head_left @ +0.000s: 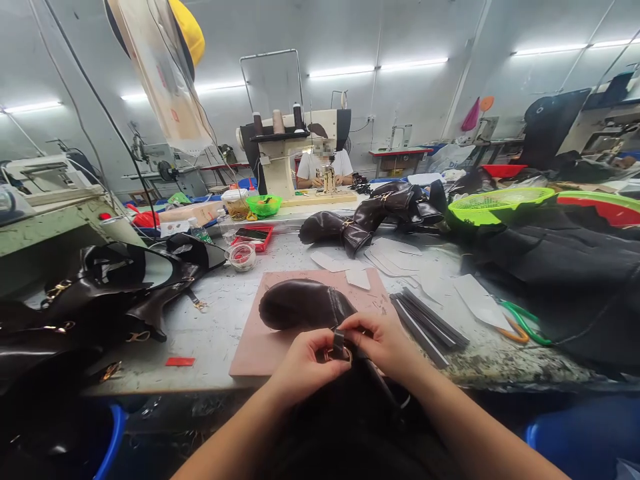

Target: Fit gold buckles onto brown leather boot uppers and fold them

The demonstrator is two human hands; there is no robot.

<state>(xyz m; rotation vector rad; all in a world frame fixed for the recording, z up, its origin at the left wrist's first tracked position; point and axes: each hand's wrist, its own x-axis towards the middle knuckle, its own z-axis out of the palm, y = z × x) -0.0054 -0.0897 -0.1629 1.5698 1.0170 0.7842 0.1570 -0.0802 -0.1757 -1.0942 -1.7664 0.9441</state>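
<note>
A dark brown leather boot upper [300, 303] lies with its rounded toe on a pink board [250, 353], its shaft running toward my lap. Over its ankle, my left hand [313, 360] pinches a gold metal buckle at the end of a dark strap [339, 341]. From the other side, my right hand [380, 340] grips the strap close to the buckle, thumb and index finger pressed together. My fingers partly cover the buckle, so how the strap runs through it is hidden.
More boot uppers [150, 287] with gold buckles pile at the left; others [375, 217] lie behind the board. Dark strips [427, 327], white pieces [475, 300] and green-orange scissors [525, 327] are on the right. A co-worker [325, 163] sits behind a sewing machine [285, 153].
</note>
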